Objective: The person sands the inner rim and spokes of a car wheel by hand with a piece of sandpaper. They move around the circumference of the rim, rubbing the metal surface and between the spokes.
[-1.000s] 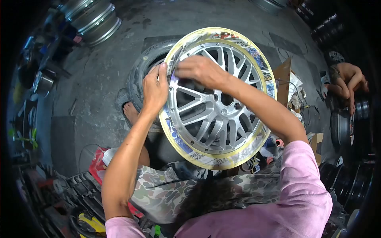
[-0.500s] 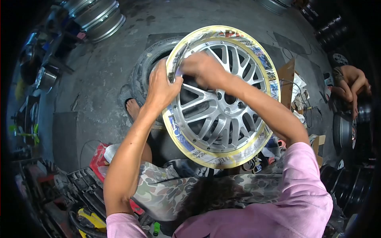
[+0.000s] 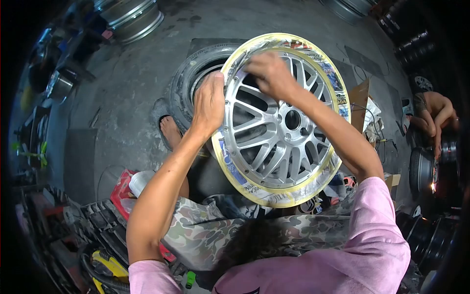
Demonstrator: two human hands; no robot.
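A silver multi-spoke alloy wheel (image 3: 279,130) stands tilted in front of me. Its outer lip carries newspaper masking (image 3: 229,164) edged with yellow tape. My left hand (image 3: 209,103) grips the wheel's left edge, fingers behind the lip and thumb along the front. Over the upper left spokes is my right hand (image 3: 271,73), its fingers curled closed and somewhat blurred; whatever is in them is hidden. Behind the wheel, a dusty tyre (image 3: 181,81) lies on the floor, partly covered by it.
My bare foot (image 3: 170,131) in a sandal is left of the tyre. Silver rims (image 3: 132,24) stand at the upper left. Cardboard (image 3: 360,100) and papers sit right of the wheel. A co-worker (image 3: 439,108) crouches far right beside another wheel (image 3: 420,169), with a bright glow near it.
My right hand has moved up and right, away from the lip and over the spokes. The wheel and my left hand appear slightly further right, with the wheel turned a little.
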